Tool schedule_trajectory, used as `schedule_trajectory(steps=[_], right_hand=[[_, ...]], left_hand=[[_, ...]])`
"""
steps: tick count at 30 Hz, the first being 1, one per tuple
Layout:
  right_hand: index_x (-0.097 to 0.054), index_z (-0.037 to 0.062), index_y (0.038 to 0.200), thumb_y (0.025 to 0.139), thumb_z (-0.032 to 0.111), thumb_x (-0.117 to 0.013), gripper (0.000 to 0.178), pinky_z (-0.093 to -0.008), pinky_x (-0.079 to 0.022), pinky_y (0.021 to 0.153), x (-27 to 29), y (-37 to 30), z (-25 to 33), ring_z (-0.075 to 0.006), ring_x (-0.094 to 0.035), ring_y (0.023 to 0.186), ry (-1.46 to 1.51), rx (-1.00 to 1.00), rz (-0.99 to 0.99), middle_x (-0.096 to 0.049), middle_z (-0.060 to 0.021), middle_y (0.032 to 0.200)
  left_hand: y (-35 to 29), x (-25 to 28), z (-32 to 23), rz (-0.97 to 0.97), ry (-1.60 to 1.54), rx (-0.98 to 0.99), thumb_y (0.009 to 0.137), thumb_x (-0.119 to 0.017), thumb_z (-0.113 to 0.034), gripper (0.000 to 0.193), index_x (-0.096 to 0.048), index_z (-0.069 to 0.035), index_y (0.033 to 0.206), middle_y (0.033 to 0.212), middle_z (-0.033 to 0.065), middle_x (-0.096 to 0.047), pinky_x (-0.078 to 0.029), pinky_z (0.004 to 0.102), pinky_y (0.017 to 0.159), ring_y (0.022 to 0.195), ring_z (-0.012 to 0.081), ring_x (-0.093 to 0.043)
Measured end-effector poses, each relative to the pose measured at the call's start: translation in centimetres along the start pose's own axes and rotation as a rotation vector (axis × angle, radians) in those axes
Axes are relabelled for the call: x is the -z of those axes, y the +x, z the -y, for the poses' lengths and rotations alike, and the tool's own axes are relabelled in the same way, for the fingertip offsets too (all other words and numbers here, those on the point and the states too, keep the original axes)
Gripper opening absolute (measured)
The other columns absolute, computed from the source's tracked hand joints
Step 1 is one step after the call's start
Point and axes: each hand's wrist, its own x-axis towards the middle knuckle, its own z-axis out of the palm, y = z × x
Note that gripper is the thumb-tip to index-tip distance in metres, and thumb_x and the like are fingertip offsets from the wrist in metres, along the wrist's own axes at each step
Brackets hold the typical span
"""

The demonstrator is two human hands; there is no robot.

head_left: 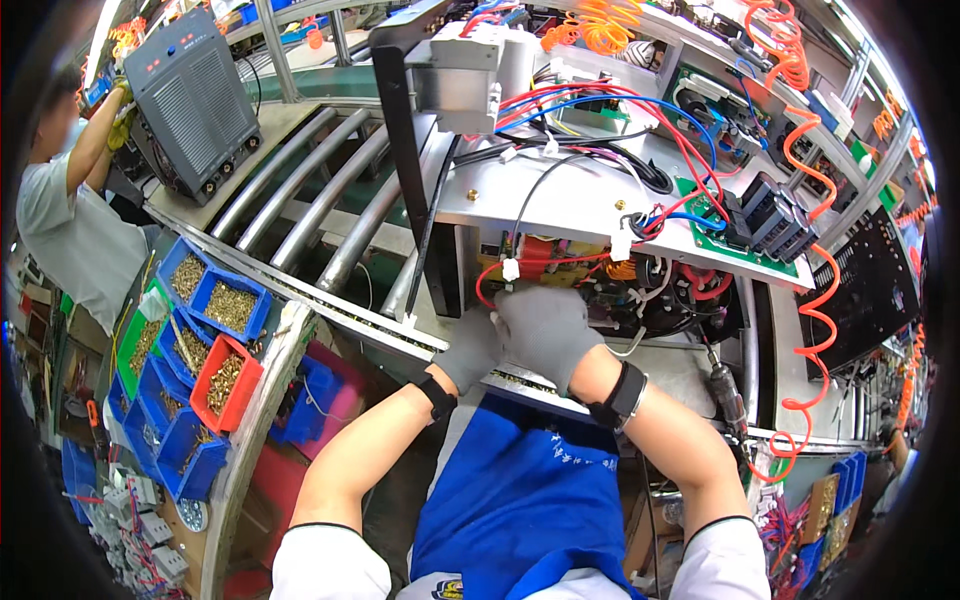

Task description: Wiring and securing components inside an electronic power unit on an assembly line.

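Observation:
My left hand (472, 350) and my right hand (548, 335), both in grey gloves, meet at the front of an opened electrical unit. The right one is closed, knuckles up, and overlaps the left. My left hand curls in against it, closed as far as it shows; whatever either holds is hidden. Just above the knuckles hangs a white connector (511, 269) on a thin black wire. A red wire (545, 262) curves past it, down to the right hand. Over the hands lies a metal panel (560, 205) carrying red, blue and black wires and a green circuit board (712, 222).
Metal rollers (300, 195) run to the left, where a co-worker (85, 200) in gloves handles a grey machine housing (190, 105). Blue and red bins (226, 385) of brass parts stand nearer. An orange coiled hose (825, 300) and a power screwdriver (727, 392) hang at the right.

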Motion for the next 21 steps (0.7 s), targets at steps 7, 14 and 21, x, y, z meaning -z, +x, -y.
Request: schedule_trajectory(steps=[7, 14, 21], right_hand=[[-0.064, 0.0082, 0.085, 0.085, 0.027, -0.06, 0.019, -0.0447, -0.05, 0.062, -0.2, -1.7, -2.9, -0.0333, -0.064, 0.07, 0.019, -0.012, -0.176, -0.063, -0.0142, 0.071], [-0.06, 0.0101, 0.085, 0.082, 0.023, -0.063, 0.013, -0.0426, -0.051, 0.059, -0.6, -1.6, -3.6, -0.0302, -0.065, 0.066, -0.036, 0.053, -0.158, -0.063, -0.0115, 0.07], [-0.06, 0.0106, 0.089, 0.08, 0.019, -0.062, 0.013, -0.0405, -0.051, 0.055, -2.1, -1.6, -4.0, -0.029, -0.064, 0.063, -0.151, 0.077, -0.272, -0.062, -0.0111, 0.076]], left_hand=[[0.8, 1.8, -2.0, -0.169, -0.087, -0.099, 0.098, -0.044, -0.036, 0.035, -0.063, -0.007, 0.1, 0.085, 0.0181, -0.065, -0.047, 0.0488, 0.065, 0.074, 0.0388, -0.061], [0.8, 2.1, -2.4, -0.145, -0.175, -0.023, 0.095, -0.053, -0.032, 0.031, -0.062, -0.004, 0.106, 0.09, 0.0175, -0.066, -0.048, 0.0463, 0.067, 0.082, 0.0387, -0.062], [1.0, 1.2, -3.2, -0.197, -0.12, 0.077, 0.094, -0.053, -0.032, 0.031, -0.063, -0.005, 0.104, 0.085, 0.0195, -0.065, -0.048, 0.0467, 0.065, 0.078, 0.0396, -0.062]])
